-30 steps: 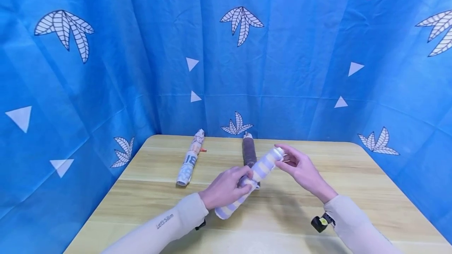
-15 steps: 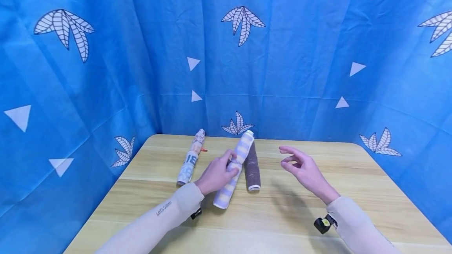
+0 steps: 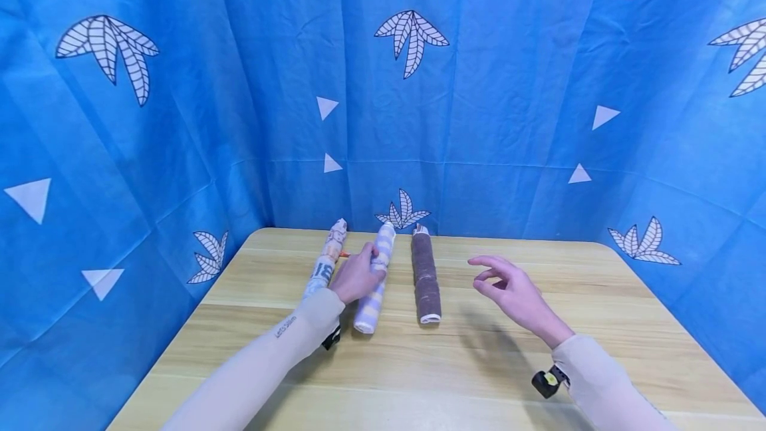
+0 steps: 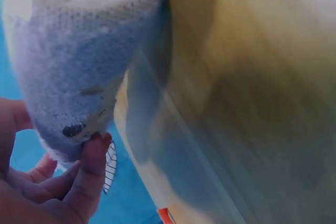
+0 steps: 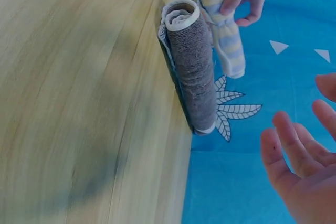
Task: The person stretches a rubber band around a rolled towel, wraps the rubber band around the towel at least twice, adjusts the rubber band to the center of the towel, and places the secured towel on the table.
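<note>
My left hand (image 3: 356, 277) grips a rolled towel (image 3: 370, 310) with lavender and cream stripes around its middle, thumb on one side and fingers on the other. In the left wrist view the coiled end of this striped towel (image 4: 73, 61) looms close, fingertips pressed to its side. To its right a dark brown rolled towel (image 3: 425, 278) with white ends lies lengthwise. A printed pale rolled towel (image 3: 327, 261) lies on the left, its near part hidden behind my left hand and sleeve. My right hand (image 3: 519, 296) hovers right of the brown roll, fingers loosely bent, holding nothing.
The rolls are on a light wooden table (image 3: 538, 378). A blue patterned curtain (image 3: 503, 112) encloses its back and sides. A small orange tag (image 3: 344, 255) sticks out beside the printed roll. A black wrist camera (image 3: 546, 383) hangs at my right cuff.
My left hand has carried the striped towel left and turned it from slanting across the brown roll to lying nearly parallel beside it. My right hand has let go of the striped towel's far end.
</note>
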`<state>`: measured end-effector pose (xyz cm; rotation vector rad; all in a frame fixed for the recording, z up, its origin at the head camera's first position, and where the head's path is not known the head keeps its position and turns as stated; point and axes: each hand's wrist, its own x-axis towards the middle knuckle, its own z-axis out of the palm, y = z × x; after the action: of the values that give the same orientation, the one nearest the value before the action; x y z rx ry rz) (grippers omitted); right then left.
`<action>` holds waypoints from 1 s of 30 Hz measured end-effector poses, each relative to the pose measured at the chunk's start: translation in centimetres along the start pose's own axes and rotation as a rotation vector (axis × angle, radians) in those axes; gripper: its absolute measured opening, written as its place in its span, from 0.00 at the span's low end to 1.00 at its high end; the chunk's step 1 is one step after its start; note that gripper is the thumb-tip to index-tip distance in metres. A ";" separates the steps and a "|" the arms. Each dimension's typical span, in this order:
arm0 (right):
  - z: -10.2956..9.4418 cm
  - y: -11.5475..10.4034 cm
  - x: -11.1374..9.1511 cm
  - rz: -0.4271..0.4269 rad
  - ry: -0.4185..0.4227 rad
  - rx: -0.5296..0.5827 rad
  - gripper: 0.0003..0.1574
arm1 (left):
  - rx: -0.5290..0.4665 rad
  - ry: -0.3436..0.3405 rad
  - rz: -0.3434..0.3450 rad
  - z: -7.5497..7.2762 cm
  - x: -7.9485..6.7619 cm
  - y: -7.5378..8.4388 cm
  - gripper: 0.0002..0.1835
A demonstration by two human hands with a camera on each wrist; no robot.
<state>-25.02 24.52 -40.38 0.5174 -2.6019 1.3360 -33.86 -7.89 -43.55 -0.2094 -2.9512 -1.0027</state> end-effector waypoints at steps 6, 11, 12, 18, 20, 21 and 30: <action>0.1 0.3 -0.1 -0.019 -0.021 -0.011 0.23 | 0.045 -0.003 -0.068 0.1 1.4 -0.6 0.22; 0.2 0.6 -0.2 -0.030 -0.037 -0.011 0.21 | 0.080 -0.014 -0.090 0.0 2.5 -1.2 0.22; 0.3 0.6 -0.3 -0.028 -0.039 -0.012 0.21 | 0.078 -0.017 -0.097 0.0 2.7 -1.3 0.22; 0.2 0.6 -0.3 -0.023 -0.046 -0.024 0.19 | 0.097 -0.016 -0.120 -0.3 3.8 -1.7 0.25; 0.2 0.6 -0.3 -0.024 -0.046 -0.027 0.18 | 0.113 -0.020 -0.121 -0.4 4.2 -1.8 0.27; 0.2 0.6 -0.3 -0.024 -0.046 -0.029 0.18 | 0.123 -0.021 -0.121 -0.4 4.3 -1.8 0.28; 0.3 0.9 -0.4 -0.024 -0.063 -0.038 0.17 | 0.139 -0.018 -0.148 -0.3 5.3 -1.9 0.27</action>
<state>-25.01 24.84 -41.33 0.5920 -2.6570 1.2810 -39.38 -8.90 -44.12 0.0026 -3.0754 -0.8064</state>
